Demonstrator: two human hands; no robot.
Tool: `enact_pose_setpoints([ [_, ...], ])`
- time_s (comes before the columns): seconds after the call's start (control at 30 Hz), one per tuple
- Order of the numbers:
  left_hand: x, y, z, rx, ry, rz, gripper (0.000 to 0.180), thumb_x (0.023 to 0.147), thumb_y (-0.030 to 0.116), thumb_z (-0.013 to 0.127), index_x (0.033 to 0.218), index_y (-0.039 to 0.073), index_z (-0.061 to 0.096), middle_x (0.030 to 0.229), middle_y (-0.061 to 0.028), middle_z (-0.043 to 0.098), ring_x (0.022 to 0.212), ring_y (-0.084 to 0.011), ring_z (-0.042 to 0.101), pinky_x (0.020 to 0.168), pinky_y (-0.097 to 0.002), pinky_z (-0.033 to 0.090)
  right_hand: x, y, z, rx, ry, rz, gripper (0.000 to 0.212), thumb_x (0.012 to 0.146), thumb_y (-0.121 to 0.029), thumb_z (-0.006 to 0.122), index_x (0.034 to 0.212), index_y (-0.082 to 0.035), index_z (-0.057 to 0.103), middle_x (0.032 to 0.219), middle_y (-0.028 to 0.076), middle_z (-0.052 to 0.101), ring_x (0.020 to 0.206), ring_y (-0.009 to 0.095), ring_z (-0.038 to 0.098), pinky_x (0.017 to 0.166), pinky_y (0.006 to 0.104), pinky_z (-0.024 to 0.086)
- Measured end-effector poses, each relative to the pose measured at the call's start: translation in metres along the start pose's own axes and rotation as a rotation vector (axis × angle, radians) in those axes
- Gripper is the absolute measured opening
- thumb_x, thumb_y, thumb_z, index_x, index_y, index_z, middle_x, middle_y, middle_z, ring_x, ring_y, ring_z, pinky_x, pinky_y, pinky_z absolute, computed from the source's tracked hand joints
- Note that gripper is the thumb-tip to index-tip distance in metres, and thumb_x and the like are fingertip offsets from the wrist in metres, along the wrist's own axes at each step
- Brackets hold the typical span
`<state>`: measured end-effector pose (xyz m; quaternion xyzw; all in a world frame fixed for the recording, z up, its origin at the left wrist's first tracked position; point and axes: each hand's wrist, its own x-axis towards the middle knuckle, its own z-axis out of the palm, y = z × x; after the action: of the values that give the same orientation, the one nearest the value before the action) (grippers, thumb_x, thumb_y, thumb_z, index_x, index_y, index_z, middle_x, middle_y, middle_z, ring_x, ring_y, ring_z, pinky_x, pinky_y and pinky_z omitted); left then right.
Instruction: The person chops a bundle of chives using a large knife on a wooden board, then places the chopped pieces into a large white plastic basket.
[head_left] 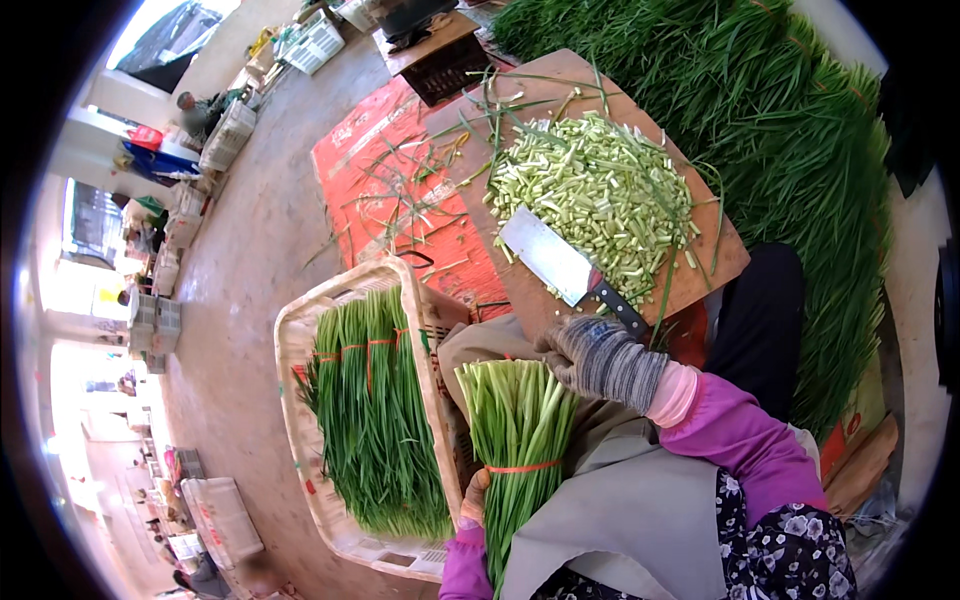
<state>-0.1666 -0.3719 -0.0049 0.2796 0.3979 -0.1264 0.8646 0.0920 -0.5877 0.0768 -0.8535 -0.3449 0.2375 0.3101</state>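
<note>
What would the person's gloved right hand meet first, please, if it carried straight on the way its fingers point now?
The right hand points left and slightly up across the cut ends of the green bundle. Going on, it would probably first meet the rim of the basket, though depth is hard to judge.

Your right hand (600, 357), in a grey knit glove, rests on the cut ends of a chive bundle (517, 430) tied with an orange band, while your left hand (474, 497) grips it lower down. Just beyond the glove, a cleaver (556, 264) lies on the wooden board (720, 262) beside a heap of chopped stems (600, 190). To your left, a basket (296, 340) holds more tied chives.
</note>
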Motion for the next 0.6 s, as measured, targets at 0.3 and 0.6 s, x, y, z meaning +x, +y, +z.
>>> enact_pose_setpoints([
  [0.3,-0.001,-0.007,-0.001,-0.018,0.004,-0.004,0.058,0.067,0.012,0.064,0.122,-0.003,0.051,0.107,-0.0127,0.063,0.089,-0.0219,0.063,0.076,-0.0330,0.053,-0.012,-0.019,-0.023,-0.353,-0.191,-0.086,0.031,0.081,-0.031,0.058,0.103,-0.011,0.061,0.086,0.011,0.061,0.080,0.029,0.062,0.069,0.0458,0.048],
  [0.6,-0.001,-0.008,0.001,-0.006,-0.005,-0.011,0.058,0.067,0.012,0.064,0.122,-0.003,0.051,0.107,-0.0130,0.063,0.089,-0.0221,0.063,0.076,-0.0335,0.053,0.006,-0.007,-0.028,-0.313,-0.324,-0.253,0.030,0.078,-0.031,0.063,0.097,-0.008,0.063,0.085,0.011,0.065,0.079,0.030,0.064,0.071,0.0398,0.050],
])
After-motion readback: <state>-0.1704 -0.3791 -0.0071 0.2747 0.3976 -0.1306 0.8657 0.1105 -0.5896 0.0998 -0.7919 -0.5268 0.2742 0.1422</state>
